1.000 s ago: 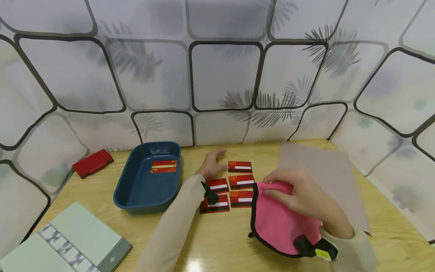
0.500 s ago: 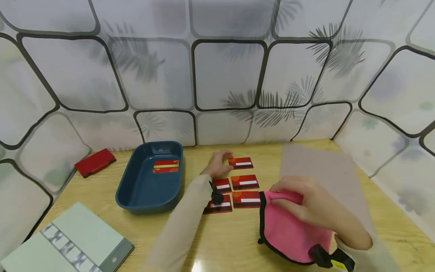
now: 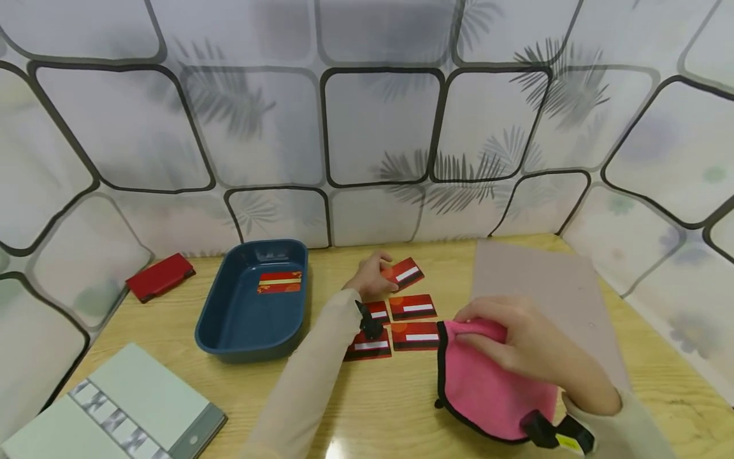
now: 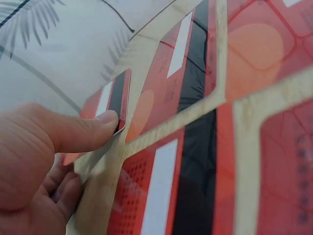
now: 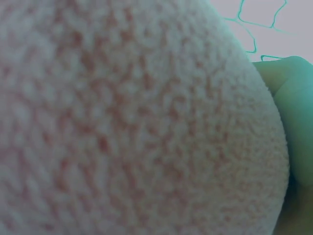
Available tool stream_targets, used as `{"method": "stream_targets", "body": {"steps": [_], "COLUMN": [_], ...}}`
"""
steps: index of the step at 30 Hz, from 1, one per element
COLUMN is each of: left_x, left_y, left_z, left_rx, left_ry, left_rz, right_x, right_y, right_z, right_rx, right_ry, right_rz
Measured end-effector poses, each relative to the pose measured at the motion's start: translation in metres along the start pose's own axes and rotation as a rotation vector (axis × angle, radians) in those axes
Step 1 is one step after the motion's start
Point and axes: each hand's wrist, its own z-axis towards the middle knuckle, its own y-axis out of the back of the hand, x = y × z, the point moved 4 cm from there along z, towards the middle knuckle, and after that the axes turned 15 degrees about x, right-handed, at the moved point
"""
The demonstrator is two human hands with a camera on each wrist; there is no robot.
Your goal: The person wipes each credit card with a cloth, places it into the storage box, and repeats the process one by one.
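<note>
My left hand (image 3: 371, 278) pinches a red bank card (image 3: 404, 274) between thumb and fingers at the back of the card group; the card is tilted, with its white strip and black stripe facing up. In the left wrist view the thumb (image 4: 90, 129) presses on the card's corner. Several more red cards lie flat in front of it, among them one card (image 3: 413, 307) and a nearer one (image 3: 415, 336); my left wrist partly covers others. My right hand (image 3: 516, 341) grips a pink fabric pouch (image 3: 493, 389) with black edging by its top. Pink cloth fills most of the right wrist view.
A blue tray (image 3: 215, 319) with a red and gold card (image 3: 280, 282) inside stands left of the cards. Behind it at left lies a red wallet (image 3: 160, 277), and a pale green notebook (image 3: 134, 395) sits front left. A greyish-pink sheet (image 3: 545, 280) lies at back right.
My left hand moved right to the rearmost card and took hold of it; that card has gone from flat to tilted. My right hand still holds the pouch, slightly farther right than a second ago.
</note>
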Motion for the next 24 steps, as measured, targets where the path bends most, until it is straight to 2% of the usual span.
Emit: {"method": "stream_targets", "body": {"steps": [4, 8, 11, 16, 18, 21, 24], "left_x": [-0.005, -0.012, -0.019, -0.031, -0.037, -0.048, -0.060], "left_y": [0.005, 0.004, 0.003, 0.007, 0.009, 0.011, 0.014], "left_z": [-0.008, -0.016, -0.024, -0.039, -0.046, -0.056, -0.069], "left_rx": [-0.012, -0.022, -0.081, -0.209, -0.213, -0.179, -0.169], "left_ry": [-0.052, -0.087, -0.090, -0.047, -0.044, -0.069, -0.090], "left_rz": [0.008, -0.106, -0.227, -0.329, -0.374, -0.432, -0.444], "right_x": [0.000, 0.001, 0.001, -0.001, -0.004, -0.010, -0.017], "right_y": [0.000, 0.002, 0.003, 0.002, 0.001, 0.003, 0.005], "right_z": [0.007, 0.010, 0.011, 0.017, 0.019, 0.021, 0.023], "right_rx": [0.009, -0.023, -0.062, -0.097, -0.098, -0.137, -0.202], "right_ry": [0.008, 0.023, 0.035, 0.056, 0.028, -0.045, -0.107], "right_rz": [0.008, 0.002, 0.003, -0.003, 0.024, 0.066, 0.080]}}
